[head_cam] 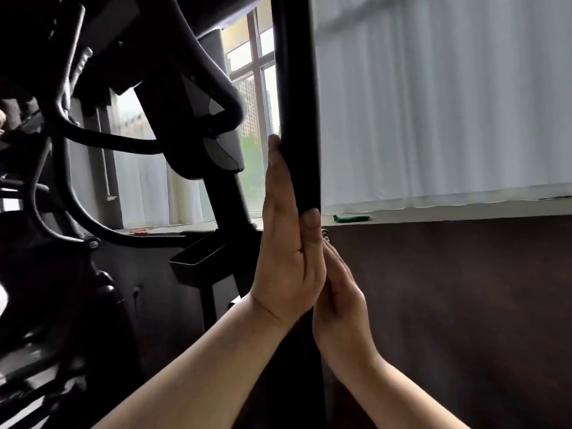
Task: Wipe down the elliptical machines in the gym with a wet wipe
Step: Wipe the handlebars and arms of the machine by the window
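Pressing my left hand [284, 243] flat, fingers straight, along the upright black elliptical handlebar [295, 103] at centre; my right hand [340, 305], fingers extended, gripping nothing, lies against its right side just below.

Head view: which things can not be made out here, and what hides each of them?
Right hand: fingertips hidden behind the left hand and the upright bar.
Upright bar: top cut off by the upper edge.
Green thing on the sill: too small to name.
Machine frame, left: dark against the window, blurred.
Wet wipe: not seen; whether the hands cover it cannot be told.
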{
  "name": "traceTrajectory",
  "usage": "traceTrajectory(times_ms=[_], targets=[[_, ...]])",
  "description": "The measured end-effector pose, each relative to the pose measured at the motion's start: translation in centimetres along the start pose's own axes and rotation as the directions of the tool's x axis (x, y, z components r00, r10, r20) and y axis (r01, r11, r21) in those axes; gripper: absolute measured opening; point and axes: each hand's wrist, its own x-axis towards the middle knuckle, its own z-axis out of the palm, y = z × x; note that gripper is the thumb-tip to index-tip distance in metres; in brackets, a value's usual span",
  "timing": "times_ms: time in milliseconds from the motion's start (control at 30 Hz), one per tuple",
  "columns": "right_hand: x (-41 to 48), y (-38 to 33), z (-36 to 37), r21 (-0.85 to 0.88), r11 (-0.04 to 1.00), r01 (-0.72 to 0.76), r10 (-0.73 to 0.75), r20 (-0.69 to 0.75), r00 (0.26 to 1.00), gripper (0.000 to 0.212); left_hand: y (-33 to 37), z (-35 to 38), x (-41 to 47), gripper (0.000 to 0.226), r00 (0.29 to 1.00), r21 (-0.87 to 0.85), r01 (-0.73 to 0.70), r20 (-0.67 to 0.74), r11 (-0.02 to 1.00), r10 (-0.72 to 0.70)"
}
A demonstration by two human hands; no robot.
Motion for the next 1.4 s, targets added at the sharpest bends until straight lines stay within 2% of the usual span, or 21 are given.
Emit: traceTrajectory(times_ms=[133, 200, 233, 333, 500, 600, 667, 767, 833, 900, 1000, 1133, 1200, 1333, 1400], targets=[[0.4, -2.0, 0.5, 0.095, 0.994, 0.047, -0.05, 0.03, 0.998, 0.054, -0.1, -0.3, -0.6, 0.062, 0.999, -0.012, 0.031, 0.03, 0.999, -0.03], [0.4, -0.8, 0.6, -0.033, 0.994, 0.104, -0.103, 0.019, 0.995, 0.048, -0.3, -0.6, -1.0, 0.062, 0.997, -0.034, 0.047, 0.056, 0.998, -0.045], [0.5, 0.3, 0.5, -0.088, 0.992, 0.094, -0.092, 0.019, 0.996, 0.047, -0.4, -0.7, -1.1, 0.061, 0.997, -0.044, 0.048, 0.066, 0.998, -0.045], [1.0, 2.0, 0.5, -0.101, 0.994, -0.042, 0.043, 0.007, 0.999, 0.046, -0.7, -1.0, -1.5, 0.061, 0.995, -0.045, 0.04, 0.091, 0.998, -0.036], [0.6, 0.8, 1.1, 0.025, 0.999, 0.022, -0.021, -0.023, 1.0, 0.048, -1.3, -0.9, -1.7, 0.064, 0.99, 0.007, 0.004, 0.142, 1.0, -0.005], [0.6, 1.9, 1.0, -0.003, 1.0, 0.01, -0.01, -0.036, 0.999, 0.051, -1.3, -0.8, -1.9, 0.067, 0.99, 0.078, -0.017, 0.143, 0.997, 0.005], [0.6, 2.0, 0.8, 0.01, 1.0, -0.004, 0.005, -0.04, 0.999, 0.049, -1.4, -0.8, -1.8, 0.066, 0.99, 0.176, -0.07, 0.136, 0.982, 0.046], [0.3, 1.3, 1.0, 0.073, 0.996, 0.044, -0.04, -0.054, 0.998, 0.051, -2.0, -1.1, -1.7, 0.061, 0.955, 0.355, -0.284, 0.183, 0.891, 0.231], [0.2, 1.1, 1.1, 0.092, 0.995, 0.047, -0.043, -0.04, 0.998, 0.05, -2.2, -1.5, -1.5, 0.052, 0.929, 0.371, -0.354, 0.242, 0.858, 0.279], [0.5, 2.0, 1.2, 0.066, 0.998, 0.012, -0.01, -0.035, 0.999, 0.047, -2.4, -1.8, -1.4, 0.048, 0.923, 0.355, -0.358, 0.27, 0.864, 0.272], [1.2, 2.5, 1.4, 0.092, 0.992, -0.084, 0.087, -0.028, 0.996, 0.044, -2.7, -1.8, -1.4, 0.062, 0.917, 0.346, -0.37, 0.284, 0.862, 0.28], [0.7, 1.2, 1.4, 0.132, 0.991, 0.011, -0.002, -0.065, 0.998, 0.045, -3.1, -1.2, -1.4, 0.064, 0.924, 0.359, -0.367, 0.247, 0.858, 0.292], [0.5, 1.8, 1.6, 0.086, 0.996, 0.033, -0.027, -0.069, 0.997, 0.047, -3.2, -1.1, -1.4, 0.064, 0.921, 0.366, -0.379, 0.239, 0.85, 0.308], [1.3, 3.9, 1.8, 0.074, 0.992, -0.1, 0.104, -0.053, 0.993, 0.045, -3.3, -0.9, -1.5, 0.067, 0.918, 0.389, -0.388, 0.239, 0.835, 0.315], [1.1, 3.4, 1.7, 0.06, 0.996, -0.063, 0.067, -0.078, 0.995, 0.045, -3.4, -0.8, -1.7, 0.07, 0.92, 0.404, -0.388, 0.228, 0.828, 0.319]])
